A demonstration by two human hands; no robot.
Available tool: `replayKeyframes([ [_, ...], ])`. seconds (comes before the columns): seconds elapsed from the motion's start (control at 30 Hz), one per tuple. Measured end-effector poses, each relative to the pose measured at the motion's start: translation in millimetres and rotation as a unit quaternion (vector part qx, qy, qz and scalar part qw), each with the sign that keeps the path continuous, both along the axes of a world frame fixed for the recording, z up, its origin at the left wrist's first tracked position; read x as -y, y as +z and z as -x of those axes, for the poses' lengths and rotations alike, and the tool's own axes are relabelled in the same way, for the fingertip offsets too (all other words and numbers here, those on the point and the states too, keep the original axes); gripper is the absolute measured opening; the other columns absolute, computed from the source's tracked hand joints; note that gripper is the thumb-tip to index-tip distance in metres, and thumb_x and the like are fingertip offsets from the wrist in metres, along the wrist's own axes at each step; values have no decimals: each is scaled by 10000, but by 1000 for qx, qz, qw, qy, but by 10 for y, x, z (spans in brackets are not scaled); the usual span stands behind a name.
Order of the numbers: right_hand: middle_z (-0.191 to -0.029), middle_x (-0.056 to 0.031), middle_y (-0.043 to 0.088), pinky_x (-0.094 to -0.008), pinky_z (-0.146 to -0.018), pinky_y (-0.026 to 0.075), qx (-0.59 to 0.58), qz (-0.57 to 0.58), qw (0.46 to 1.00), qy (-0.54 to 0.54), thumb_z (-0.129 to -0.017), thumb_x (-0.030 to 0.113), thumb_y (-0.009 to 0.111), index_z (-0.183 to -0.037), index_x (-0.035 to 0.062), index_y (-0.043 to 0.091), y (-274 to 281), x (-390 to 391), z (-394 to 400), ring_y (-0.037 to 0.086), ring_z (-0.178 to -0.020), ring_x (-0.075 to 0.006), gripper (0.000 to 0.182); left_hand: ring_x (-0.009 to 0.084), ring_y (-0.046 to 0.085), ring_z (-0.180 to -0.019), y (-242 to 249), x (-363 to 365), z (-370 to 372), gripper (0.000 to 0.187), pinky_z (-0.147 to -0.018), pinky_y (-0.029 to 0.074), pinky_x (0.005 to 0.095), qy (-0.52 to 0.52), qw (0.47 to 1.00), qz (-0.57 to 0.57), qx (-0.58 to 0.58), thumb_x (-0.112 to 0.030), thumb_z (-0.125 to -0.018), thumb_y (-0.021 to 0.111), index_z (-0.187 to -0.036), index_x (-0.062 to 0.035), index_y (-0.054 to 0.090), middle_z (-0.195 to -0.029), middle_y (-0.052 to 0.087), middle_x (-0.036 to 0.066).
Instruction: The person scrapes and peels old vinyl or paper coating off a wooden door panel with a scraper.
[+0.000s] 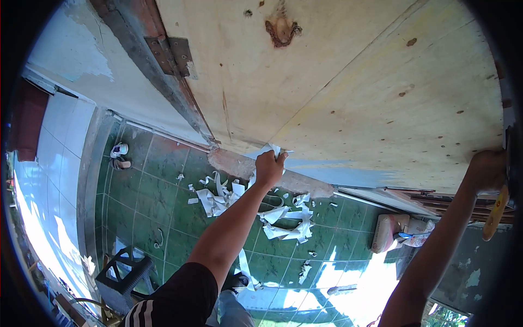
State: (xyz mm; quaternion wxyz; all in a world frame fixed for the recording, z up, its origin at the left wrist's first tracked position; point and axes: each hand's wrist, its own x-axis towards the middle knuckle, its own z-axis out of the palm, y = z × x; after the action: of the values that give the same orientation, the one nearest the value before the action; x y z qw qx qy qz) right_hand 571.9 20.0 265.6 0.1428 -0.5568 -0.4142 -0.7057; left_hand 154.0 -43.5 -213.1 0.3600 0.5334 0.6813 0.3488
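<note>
A bare plywood door (348,98) fills the upper view, with a strip of light blue-grey covering (338,173) along its lower edge. My left hand (271,168) is closed on a peeled piece of white covering (272,147) at that edge. Over at the door's right edge is my right hand (486,170), in shadow with its fingers hidden. Just below it hangs a yellow handle (496,213) of a tool whose other end is out of sight; I cannot tell whether the hand grips it.
Curled white peelings (289,223) litter the green tiled floor (150,188). A dark plastic stool (125,272) stands at lower left, shoes (120,155) by the left wall. Sacks (389,231) lie at right. A rusty hinge (170,56) joins door and frame.
</note>
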Motion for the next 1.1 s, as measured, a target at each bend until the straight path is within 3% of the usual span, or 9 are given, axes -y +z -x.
replayKeyframes([
  [0.1,-1033,-125,680,-406,-733,548,-126,2,950,287,-1011,362,575,-1330,56,566,-91,-15,765,663,-856,-235,443,434,663,-672,25,36,106,440,-634,493,518,-36,999,14,7,-354,-938,740,-714,13,643,-685,664,229],
  [0.2,-1262,-149,641,-364,-919,531,-264,-8,764,589,-1103,494,473,-1456,16,537,-190,-33,1448,602,-1076,-185,598,435,643,-639,-204,135,137,440,-607,472,514,-65,997,-40,-18,-335,-938,742,-692,7,617,-661,640,230],
  [0.3,-1262,-157,639,-376,-920,539,-383,-33,780,494,-1109,474,463,-1446,-32,524,-254,34,1319,614,-1079,-203,611,446,652,-661,-381,437,247,392,-626,482,528,-96,993,-48,-43,-302,-944,728,-717,6,642,-674,645,239],
  [0.4,-1334,-181,604,-392,-968,519,-310,10,766,563,-1120,467,429,-1470,-54,485,-211,22,1465,598,-1139,-243,630,451,662,-679,-451,735,340,357,-645,496,542,-111,992,-25,-61,-282,-940,730,-734,1,660,-691,657,235],
  [0.53,-1413,-198,555,-407,-1027,489,-461,-194,852,154,-1129,458,396,-1508,-37,447,34,-122,2386,572,-1203,-269,626,441,665,-671,-660,1353,477,371,-646,503,543,-132,989,32,-65,-296,-937,736,-721,-6,651,-681,661,220],
  [0.67,-1449,-203,529,-414,-1057,472,-457,-182,858,145,-1133,451,381,-1525,-26,431,54,-97,2401,558,-1232,-273,620,427,694,-719,-1202,2564,824,316,-676,527,539,-45,988,125,-72,-321,-946,718,-817,-33,729,-727,695,199],
  [0.8,-1419,-203,553,-417,-1031,494,-244,28,787,566,-1133,444,389,-1517,-33,434,-174,19,1551,576,-1206,-273,614,413,713,-770,-1146,3308,1235,307,-723,545,526,-103,960,223,-134,-332,-956,695,-853,-49,753,-774,714,203],
  [0.93,-1303,-184,617,-390,-909,537,-269,-24,794,545,-1128,440,422,-1479,-42,481,-211,-17,1473,601,-1111,-245,599,395,729,-835,-1097,4010,1507,326,-769,561,517,-146,917,327,-176,-346,-968,675,-909,-34,751,-843,738,195],
  [1.1,-1325,-154,625,-370,-990,494,-213,-16,789,576,-1124,417,455,-1449,-22,544,-184,-37,1484,599,-1113,-229,553,392,707,-1009,-882,4846,1726,370,-869,553,522,-329,814,450,-164,-363,-976,607,-998,-27,762,-1044,731,217],
])
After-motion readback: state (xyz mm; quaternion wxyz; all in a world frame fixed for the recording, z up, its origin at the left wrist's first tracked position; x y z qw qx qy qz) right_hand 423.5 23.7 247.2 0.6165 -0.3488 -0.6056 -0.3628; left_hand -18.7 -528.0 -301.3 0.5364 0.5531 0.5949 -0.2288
